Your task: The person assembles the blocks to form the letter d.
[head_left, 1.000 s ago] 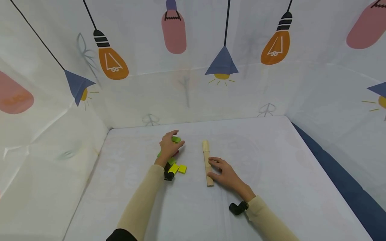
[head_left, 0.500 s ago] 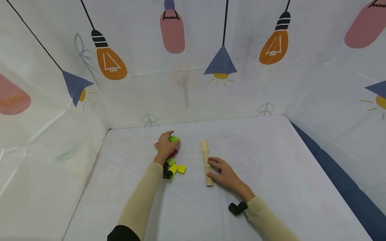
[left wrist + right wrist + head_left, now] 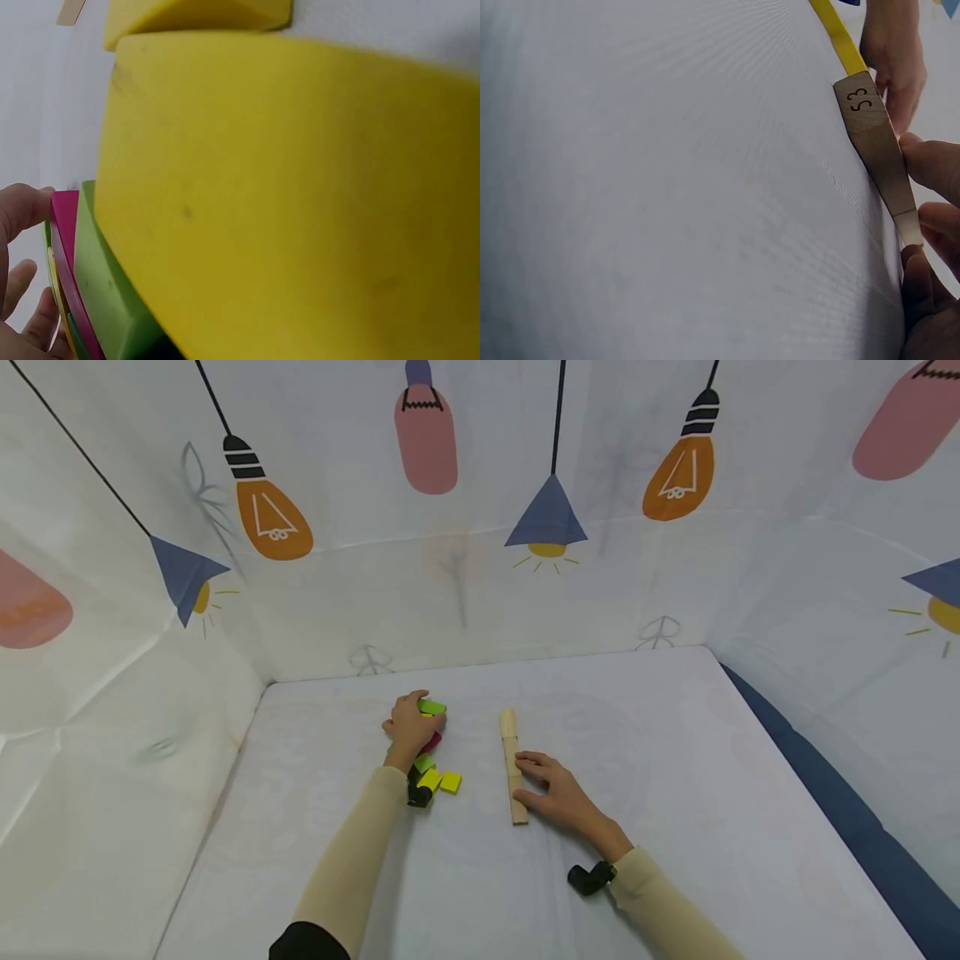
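My left hand reaches over a cluster of coloured blocks, its thumb and forefinger either side of a green block at the far end. Below the hand show a magenta block, a lighter green block and a yellow block. The left wrist view has the thumb at the magenta block's edge; a large yellow block hides much. My right hand touches the right side of a straight row of wooden blocks with its fingertips. The near one is marked 53.
A separate small yellow block lies right of the cluster. White cloth covers the table, and a lamp-patterned white curtain hangs around its back and sides. Small dark cameras sit on the wrists.
My left hand has drawn slightly back and left, its fingers closing in around the far green block. The right hand has stayed at the wooden row. The head view has shifted slightly.
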Motion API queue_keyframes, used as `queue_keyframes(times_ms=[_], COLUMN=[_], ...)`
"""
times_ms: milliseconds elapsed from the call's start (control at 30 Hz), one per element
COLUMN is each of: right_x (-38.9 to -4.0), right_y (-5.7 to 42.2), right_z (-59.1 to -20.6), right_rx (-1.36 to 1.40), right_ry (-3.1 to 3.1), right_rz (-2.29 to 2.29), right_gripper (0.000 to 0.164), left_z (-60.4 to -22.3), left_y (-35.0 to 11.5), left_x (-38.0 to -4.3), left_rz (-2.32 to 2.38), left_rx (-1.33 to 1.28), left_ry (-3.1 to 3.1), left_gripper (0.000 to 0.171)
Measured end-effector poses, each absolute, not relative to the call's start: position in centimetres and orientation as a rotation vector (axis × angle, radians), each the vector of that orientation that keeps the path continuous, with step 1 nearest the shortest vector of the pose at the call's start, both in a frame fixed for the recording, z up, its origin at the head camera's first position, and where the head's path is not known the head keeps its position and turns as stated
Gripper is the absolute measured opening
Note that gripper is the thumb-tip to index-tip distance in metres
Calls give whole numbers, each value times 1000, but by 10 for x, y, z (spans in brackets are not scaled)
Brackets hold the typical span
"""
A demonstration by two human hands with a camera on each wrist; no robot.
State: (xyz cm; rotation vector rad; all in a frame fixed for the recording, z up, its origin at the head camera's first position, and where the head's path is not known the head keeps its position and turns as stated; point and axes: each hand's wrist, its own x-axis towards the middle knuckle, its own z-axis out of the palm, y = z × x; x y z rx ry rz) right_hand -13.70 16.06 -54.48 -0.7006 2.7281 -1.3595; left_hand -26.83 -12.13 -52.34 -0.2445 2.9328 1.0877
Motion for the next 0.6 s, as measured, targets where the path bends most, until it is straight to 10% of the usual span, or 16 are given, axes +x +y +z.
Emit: queue_keyframes(times_ms=[600], right_x=[-137], right_y=[160], right_z=[-546], right_rx=[-716], right_ry=[2748], right_rz=[-1357], right_gripper=[57], left_z=[-518], left_y=[-109], left_x=[-269], left_rz=[1295], left_rx=[-35], left_ry=[2946], left_gripper=[53])
